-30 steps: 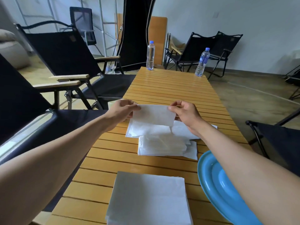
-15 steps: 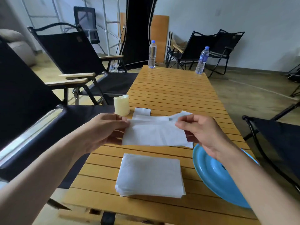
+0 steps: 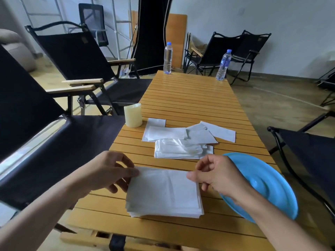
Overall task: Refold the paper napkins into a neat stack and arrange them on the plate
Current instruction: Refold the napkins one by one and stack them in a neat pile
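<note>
The left hand (image 3: 107, 173) and the right hand (image 3: 217, 177) each pinch a far corner of the top napkin (image 3: 163, 185) on the folded stack (image 3: 164, 211) at the near end of the worktop (image 3: 190, 98), but loose napkins (image 3: 181, 142) lie behind it and the plate (image 3: 268, 187) beside it has no napkin yet, so I judge much remains.

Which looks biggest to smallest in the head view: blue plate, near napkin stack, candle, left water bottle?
Tied first: near napkin stack and blue plate look about alike; the right forearm hides part of the plate.
Then candle.
Last left water bottle: thinner, and farthest from the camera, so its true size is unsure.
</note>
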`<state>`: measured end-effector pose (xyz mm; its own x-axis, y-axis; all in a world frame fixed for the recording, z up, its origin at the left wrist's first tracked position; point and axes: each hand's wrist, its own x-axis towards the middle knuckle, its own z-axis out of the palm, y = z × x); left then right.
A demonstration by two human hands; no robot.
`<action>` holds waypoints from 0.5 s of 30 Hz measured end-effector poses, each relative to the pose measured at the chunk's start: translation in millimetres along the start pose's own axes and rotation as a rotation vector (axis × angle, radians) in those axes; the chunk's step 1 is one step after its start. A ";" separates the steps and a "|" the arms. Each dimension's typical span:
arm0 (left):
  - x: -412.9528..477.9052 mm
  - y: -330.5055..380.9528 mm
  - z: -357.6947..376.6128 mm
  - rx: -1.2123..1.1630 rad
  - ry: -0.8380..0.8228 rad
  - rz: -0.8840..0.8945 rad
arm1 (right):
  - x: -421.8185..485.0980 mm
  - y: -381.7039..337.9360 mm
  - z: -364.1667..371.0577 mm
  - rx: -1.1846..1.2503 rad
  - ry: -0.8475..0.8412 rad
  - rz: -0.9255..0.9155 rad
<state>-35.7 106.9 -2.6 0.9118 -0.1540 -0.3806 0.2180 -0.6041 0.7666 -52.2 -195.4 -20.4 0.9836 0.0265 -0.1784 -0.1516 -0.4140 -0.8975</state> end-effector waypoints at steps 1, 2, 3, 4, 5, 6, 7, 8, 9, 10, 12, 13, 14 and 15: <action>3.6 2.8 -6.7 0.049 -0.021 0.003 | 3.4 -1.0 -3.5 -0.014 0.002 -0.002; 9.4 6.3 -13.8 0.098 -0.023 0.003 | 9.0 -2.1 -9.1 -0.013 0.013 -0.009; 18.6 9.9 -20.6 0.147 -0.003 0.004 | 18.5 -2.7 -16.3 -0.012 0.043 -0.030; 31.7 13.8 -26.0 0.189 0.038 0.018 | 32.0 -2.6 -24.4 -0.016 0.096 -0.066; 48.6 18.3 -28.2 0.224 0.096 0.060 | 49.1 -1.6 -33.0 -0.042 0.167 -0.110; 67.4 23.2 -26.4 0.263 0.164 0.135 | 68.6 0.8 -41.6 -0.108 0.246 -0.145; 87.0 28.5 -20.7 0.311 0.226 0.228 | 88.9 3.5 -49.0 -0.217 0.307 -0.157; 106.1 33.4 -11.8 0.356 0.267 0.315 | 108.6 6.3 -55.0 -0.347 0.331 -0.143; 124.1 37.5 -1.4 0.390 0.272 0.385 | 126.7 11.1 -58.9 -0.471 0.311 -0.104; 141.4 40.2 9.1 0.420 0.242 0.428 | 142.5 16.8 -61.4 -0.563 0.258 -0.052; 171.3 41.9 26.3 0.505 0.124 0.392 | 167.9 26.0 -62.1 -0.631 0.122 0.036; 182.6 41.3 31.5 0.565 0.079 0.347 | 177.7 29.6 -60.9 -0.652 0.063 0.071; 191.0 40.3 34.3 0.629 0.052 0.319 | 185.4 32.0 -59.3 -0.692 0.021 0.103; 196.4 38.9 35.3 0.683 0.040 0.311 | 190.9 33.1 -56.7 -0.753 -0.010 0.127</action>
<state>139.6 25.6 -65.8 0.9109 -0.3759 -0.1704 -0.3040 -0.8903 0.3390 136.2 -255.6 -61.3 0.9616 -0.0559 -0.2688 -0.1525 -0.9229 -0.3535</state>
